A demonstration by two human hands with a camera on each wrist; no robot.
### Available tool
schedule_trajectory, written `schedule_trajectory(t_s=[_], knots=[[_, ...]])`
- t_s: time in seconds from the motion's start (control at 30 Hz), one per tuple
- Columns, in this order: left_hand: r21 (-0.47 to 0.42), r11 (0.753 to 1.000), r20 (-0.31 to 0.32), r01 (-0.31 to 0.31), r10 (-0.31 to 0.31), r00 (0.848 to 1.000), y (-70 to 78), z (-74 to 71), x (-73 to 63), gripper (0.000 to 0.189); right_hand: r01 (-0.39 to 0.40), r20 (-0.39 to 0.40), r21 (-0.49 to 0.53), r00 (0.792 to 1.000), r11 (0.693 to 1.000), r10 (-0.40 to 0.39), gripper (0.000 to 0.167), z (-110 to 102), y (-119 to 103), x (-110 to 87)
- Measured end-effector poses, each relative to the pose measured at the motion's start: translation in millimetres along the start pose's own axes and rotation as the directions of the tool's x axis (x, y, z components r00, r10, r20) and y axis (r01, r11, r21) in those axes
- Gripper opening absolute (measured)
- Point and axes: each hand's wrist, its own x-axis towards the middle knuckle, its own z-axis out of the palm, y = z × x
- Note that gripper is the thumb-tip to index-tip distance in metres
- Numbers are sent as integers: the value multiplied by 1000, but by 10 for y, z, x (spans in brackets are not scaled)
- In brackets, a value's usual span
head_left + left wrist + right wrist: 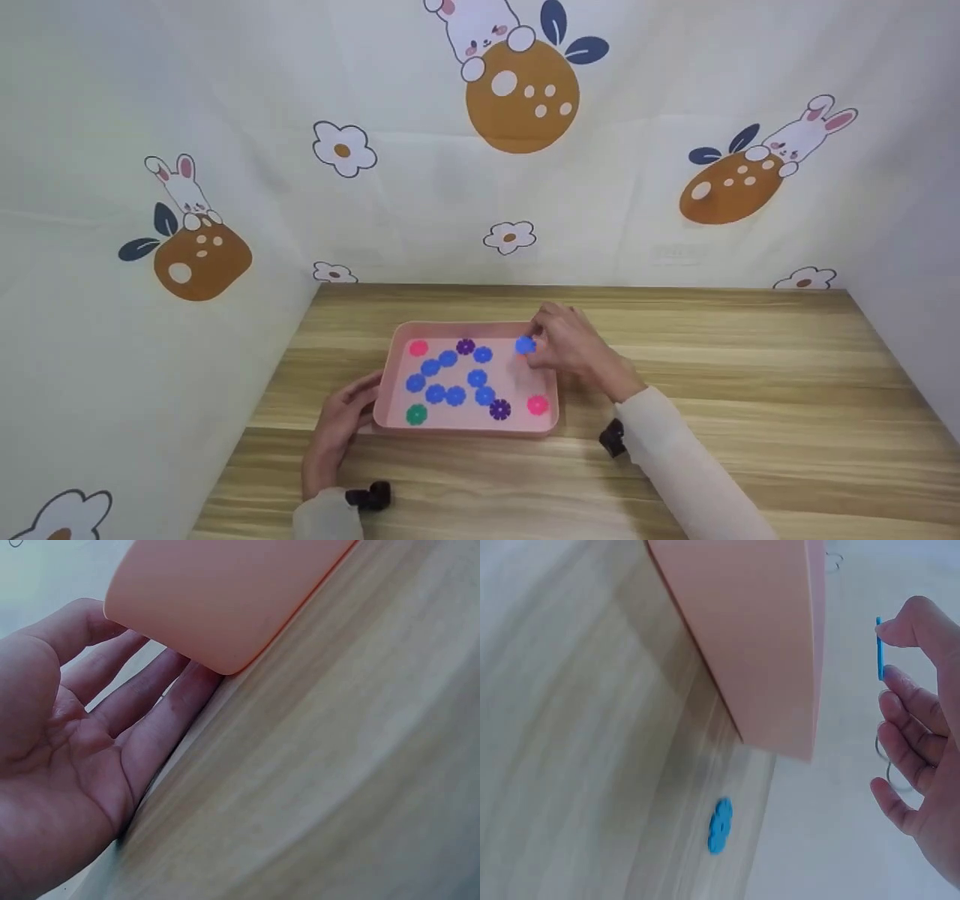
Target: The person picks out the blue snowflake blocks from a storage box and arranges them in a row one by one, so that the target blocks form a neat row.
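My right hand (pixel 571 345) is above the right end of a pink tray (pixel 465 430). Its thumb and a fingertip pinch a blue flower-shaped disc (pixel 525 345), seen edge-on in the right wrist view as a thin blue disc (pixel 880 649). My left hand (pixel 341 420) rests at the tray's left side, fingers extended against the outer wall (pixel 195 607). Inside the tray, several blue discs (pixel 455 395) form a bent, partly open ring. Around them lie purple discs (pixel 465 346), pink discs (pixel 538 405) and a green disc (pixel 416 414).
Beyond the tray, a blue flower-shaped disc (pixel 720 826) lies on the wooden table (pixel 750 420) in the right wrist view. A white cloth with rabbit and flower prints (pixel 420 202) hangs behind the table. Both wrists carry small black devices (pixel 613 438).
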Motion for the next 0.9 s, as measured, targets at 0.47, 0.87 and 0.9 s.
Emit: schedule_trajectory(t_s=[0.47, 0.87, 0.9], knots=[[11, 1000, 13, 23, -23, 1000, 23, -11, -13, 46, -105, -14, -67, 994, 992, 104, 31, -210, 606, -180], [-40, 999, 1, -18, 18, 1000, 1, 4, -8, 41, -121, -41, -89, 992, 989, 118, 28, -176, 1010, -368], [-44, 999, 0, -23, 23, 1000, 3, 6, -8, 40, -117, -46, -97, 993, 988, 113, 28, -164, 1032, -378]])
